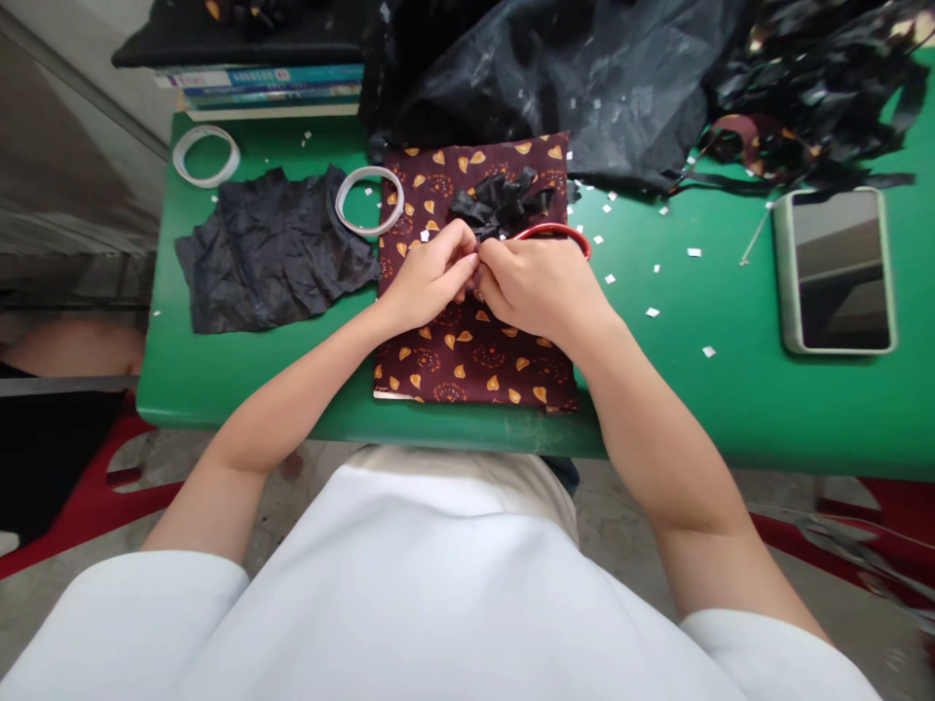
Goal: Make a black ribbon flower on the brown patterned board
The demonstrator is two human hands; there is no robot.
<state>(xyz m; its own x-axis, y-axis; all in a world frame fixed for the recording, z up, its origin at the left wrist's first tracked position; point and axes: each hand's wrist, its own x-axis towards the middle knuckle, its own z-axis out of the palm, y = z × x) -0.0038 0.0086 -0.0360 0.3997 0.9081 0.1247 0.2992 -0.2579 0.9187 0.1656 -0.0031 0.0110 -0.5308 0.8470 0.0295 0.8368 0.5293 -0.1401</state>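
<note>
Both hands meet at frame centre over a maroon wrapped parcel (467, 341) on the green table (730, 389): left hand (430, 277) and right hand (537, 287) pinch closed beneath a black paper bow (501, 202), which lies just above the fingertips.

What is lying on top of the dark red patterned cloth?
On the cloth lie a black paper flower, small white scraps and both hands: left, right. What the fingertips pinch is hidden. A red ring shows behind the right hand.
</note>
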